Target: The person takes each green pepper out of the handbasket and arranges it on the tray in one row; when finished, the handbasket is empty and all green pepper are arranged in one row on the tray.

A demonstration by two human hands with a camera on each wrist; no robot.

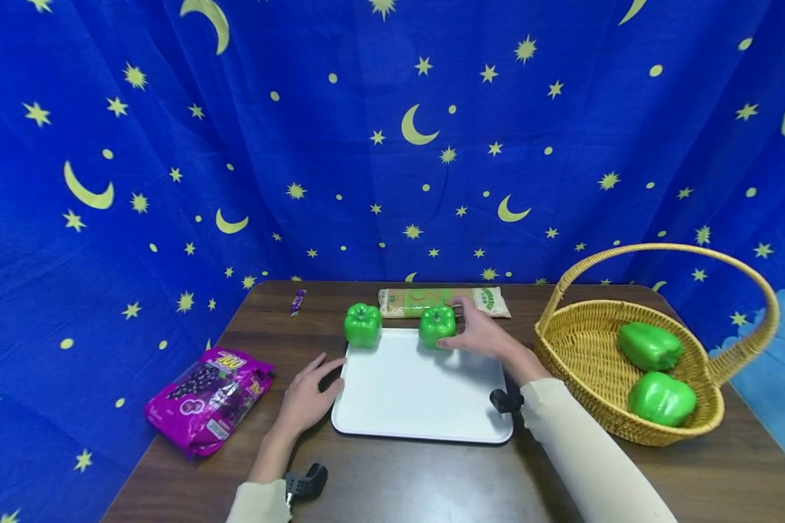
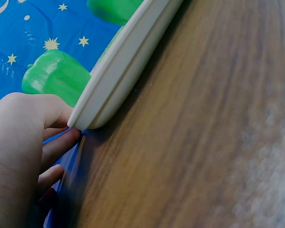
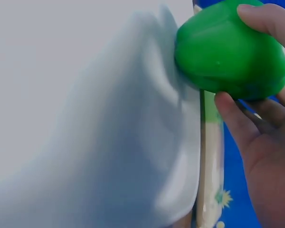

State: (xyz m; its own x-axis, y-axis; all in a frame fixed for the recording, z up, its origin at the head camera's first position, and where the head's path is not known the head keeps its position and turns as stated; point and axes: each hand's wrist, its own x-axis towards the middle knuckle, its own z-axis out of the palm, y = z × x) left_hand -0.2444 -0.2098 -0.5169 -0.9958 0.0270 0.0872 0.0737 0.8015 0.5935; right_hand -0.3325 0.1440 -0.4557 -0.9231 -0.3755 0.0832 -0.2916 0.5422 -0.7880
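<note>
My right hand (image 1: 480, 333) holds a green bell pepper (image 1: 437, 326) at the tray's back edge, thumb on one side and fingers on the other. In the right wrist view this pepper (image 3: 232, 52) is close against the tray's rim. A second green bell pepper (image 1: 363, 325) sits upright at the tray's back left corner. The white rectangular tray (image 1: 419, 396) lies flat on the table. At its left edge is my left hand (image 1: 307, 398), thumb and index fingertips right at the rim, the other fingers loosely bent in the left wrist view.
A wicker basket (image 1: 582, 349) with a tall handle stands at right, two more green peppers (image 1: 662, 399) inside. Behind the tray lies a long clear packet (image 1: 405, 301). A purple grape-print bag (image 1: 209, 399) lies at left, a small purple wrapped candy (image 1: 297, 302) farther back.
</note>
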